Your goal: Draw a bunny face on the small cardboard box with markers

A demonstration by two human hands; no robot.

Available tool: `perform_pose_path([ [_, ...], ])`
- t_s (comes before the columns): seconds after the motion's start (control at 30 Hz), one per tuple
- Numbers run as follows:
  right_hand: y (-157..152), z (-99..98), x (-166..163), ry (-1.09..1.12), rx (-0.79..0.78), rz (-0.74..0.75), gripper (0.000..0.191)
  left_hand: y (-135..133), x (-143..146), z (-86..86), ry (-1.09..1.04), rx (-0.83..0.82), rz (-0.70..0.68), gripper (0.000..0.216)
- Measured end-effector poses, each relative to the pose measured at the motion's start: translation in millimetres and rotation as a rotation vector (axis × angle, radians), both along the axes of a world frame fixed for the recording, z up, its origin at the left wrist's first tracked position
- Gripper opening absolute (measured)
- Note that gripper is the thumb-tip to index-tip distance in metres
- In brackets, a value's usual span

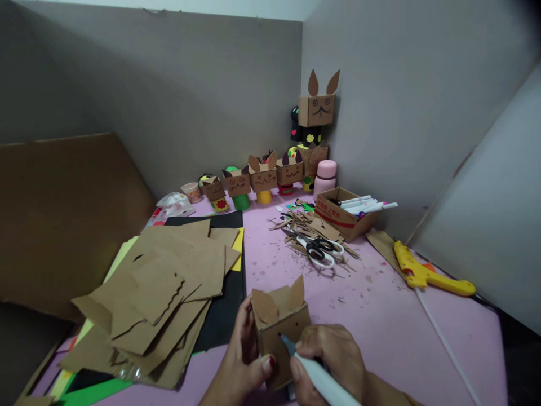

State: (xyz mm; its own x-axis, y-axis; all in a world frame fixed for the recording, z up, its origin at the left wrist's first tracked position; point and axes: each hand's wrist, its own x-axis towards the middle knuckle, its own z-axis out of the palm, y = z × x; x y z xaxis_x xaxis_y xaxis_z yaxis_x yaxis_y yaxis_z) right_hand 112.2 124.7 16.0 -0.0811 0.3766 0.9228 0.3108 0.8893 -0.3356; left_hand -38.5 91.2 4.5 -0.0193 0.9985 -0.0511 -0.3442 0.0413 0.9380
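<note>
Left hand (242,356) holding box (273,340) — right hand (336,355), marker (322,380).

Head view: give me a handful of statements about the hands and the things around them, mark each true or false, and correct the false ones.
1. The left hand holds a small cardboard box, and the right hand holds a marker at its front. True.
2. The marker's barrel is red. False: it is white.
3. Scissors lie on cardboard scraps, and a yellow glue gun lies to the right of the box. True.
4. The box has only one ear. False: it has two cardboard ears.
5. A pink flask stands upright near an open carton of pens. True.
6. The left hand is touching the glue gun. False: neither hand touches it.
</note>
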Motion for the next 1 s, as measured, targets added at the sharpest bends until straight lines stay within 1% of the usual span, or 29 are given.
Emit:
perform_pose_path([
  [0.1,0.1,-0.7,-1.5,0.018,0.012,-0.027,0.009,0.1,-1.2,-1.4,-0.001,0.008,-0.002,0.095],
  [0.3,-0.1,-0.8,-3.2,0.032,0.010,0.016,0.012,0.1,-1.8,-2.9,-0.032,-0.004,-0.014,0.093],
  [0.47,-0.1,1.1,-4.5,0.058,0.024,0.001,0.016,0.2,-0.3,-2.6,-0.044,0.000,-0.011,0.094],
  [0.67,-6.3,4.5,-2.1,0.072,-0.019,-0.075,0.010,0.4,-1.1,-1.3,-0.061,-0.019,-0.020,0.095],
  [0.73,-8.7,4.4,0.8,0.087,-0.041,-0.061,0.009,0.8,-1.5,-1.6,-0.078,-0.024,-0.030,0.096],
  [0.8,-9.7,3.7,3.0,0.082,-0.035,-0.010,0.010,1.0,-1.6,-2.3,-0.105,-0.011,-0.031,0.098],
  [0.87,-9.6,3.3,3.2,0.092,-0.040,0.011,0.010,0.8,-1.5,-2.8,-0.120,-0.005,-0.031,0.099],
  [1.0,-8.5,6.3,0.9,0.105,-0.018,-0.032,0.009,0.0,-1.6,-1.3,-0.127,-0.042,-0.033,0.097],
])
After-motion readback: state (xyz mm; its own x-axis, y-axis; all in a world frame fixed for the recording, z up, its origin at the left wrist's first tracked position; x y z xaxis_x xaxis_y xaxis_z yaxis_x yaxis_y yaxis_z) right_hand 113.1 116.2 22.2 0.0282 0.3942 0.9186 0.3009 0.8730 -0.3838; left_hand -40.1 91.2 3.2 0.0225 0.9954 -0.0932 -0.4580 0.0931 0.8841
